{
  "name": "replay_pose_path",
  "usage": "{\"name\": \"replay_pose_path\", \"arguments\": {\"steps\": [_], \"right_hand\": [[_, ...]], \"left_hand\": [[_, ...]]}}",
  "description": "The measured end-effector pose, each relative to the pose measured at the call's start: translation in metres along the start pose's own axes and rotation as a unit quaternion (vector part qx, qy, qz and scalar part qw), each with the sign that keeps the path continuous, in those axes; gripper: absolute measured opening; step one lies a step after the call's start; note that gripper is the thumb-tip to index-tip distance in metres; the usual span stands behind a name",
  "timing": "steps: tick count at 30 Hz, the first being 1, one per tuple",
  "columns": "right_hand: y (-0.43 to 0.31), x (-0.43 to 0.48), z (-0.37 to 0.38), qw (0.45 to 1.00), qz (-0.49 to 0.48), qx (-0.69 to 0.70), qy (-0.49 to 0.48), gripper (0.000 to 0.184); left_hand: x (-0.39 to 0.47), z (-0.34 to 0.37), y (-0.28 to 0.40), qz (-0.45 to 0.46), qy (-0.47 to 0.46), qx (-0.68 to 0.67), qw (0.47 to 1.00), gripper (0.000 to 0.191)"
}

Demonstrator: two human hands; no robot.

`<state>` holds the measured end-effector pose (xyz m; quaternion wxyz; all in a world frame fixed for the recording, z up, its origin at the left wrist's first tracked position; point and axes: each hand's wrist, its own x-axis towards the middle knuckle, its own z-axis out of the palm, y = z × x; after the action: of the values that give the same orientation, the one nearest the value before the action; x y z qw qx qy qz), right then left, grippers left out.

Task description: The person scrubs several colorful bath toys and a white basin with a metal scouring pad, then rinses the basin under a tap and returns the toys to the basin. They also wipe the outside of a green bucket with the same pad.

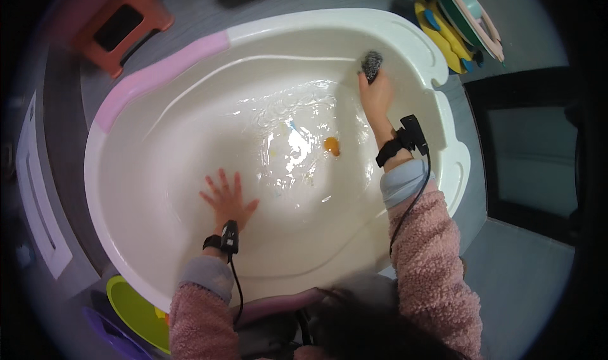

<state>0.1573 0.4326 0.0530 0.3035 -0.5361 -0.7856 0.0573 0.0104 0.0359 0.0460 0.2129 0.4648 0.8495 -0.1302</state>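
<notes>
A large white plastic bathtub (190,122) with pink rim sections lies before me, a shallow pool of water (304,108) on its floor. My right hand (377,94) grips a dark steel-wool scourer (372,64) against the tub's far right inner wall. Fingers spread, my left hand (228,198) rests palm down on or just over the tub floor at the left and holds nothing. Between the hands, a round orange object (332,146), perhaps a drain plug, shows at the water's right side. Both wrists wear black strapped devices with cables.
An orange plastic stool (123,27) stands beyond the tub at upper left. Green (133,312) and purple basins (111,334) sit at lower left. A yellow plastic item (441,34) and a pink-rimmed green item (468,15) lie at upper right. A black-framed glass panel (532,156) borders the right.
</notes>
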Motion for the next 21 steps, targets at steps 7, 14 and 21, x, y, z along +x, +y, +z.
{"name": "replay_pose_path", "arguments": {"steps": [7,14,21], "right_hand": [[-0.104,-0.109,0.04,0.941,-0.155,-0.107,-0.283,0.032],[-0.226,-0.096,0.027,0.928,-0.248,0.206,-0.189,0.023],[-0.086,-0.007,-0.013,0.999,-0.017,0.04,0.008,0.029]], "left_hand": [[-0.001,0.011,-0.006,0.014,0.057,0.001,0.998,0.079],[-0.001,0.006,-0.005,0.017,0.089,0.011,0.996,0.082],[0.0,0.0,-0.006,-0.002,0.024,-0.036,0.999,0.081]]}}
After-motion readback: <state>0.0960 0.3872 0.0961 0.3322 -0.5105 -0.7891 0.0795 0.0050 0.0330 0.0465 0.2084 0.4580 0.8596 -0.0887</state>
